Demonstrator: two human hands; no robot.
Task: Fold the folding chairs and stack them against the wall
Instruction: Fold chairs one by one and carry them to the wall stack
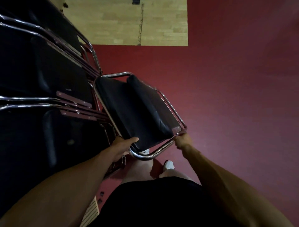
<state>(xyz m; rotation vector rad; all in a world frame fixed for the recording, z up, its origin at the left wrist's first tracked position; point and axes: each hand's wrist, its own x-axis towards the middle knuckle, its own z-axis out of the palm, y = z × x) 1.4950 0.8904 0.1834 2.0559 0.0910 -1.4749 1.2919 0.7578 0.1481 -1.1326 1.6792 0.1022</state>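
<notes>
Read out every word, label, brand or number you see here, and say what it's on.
No readable text anywhere in view.
The folded chair gripped by the left hand and right hand shows only black padding and chrome tubing.
The stacked chairs and their metal brackets show no lettering.
The dark object on the wood floor is too small to tell.

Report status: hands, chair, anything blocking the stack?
Left hand grips black chair at its near edge; right hand grips its chrome frame corner. Chair held beside the stacked chairs. No obstruction visible between them.
</notes>
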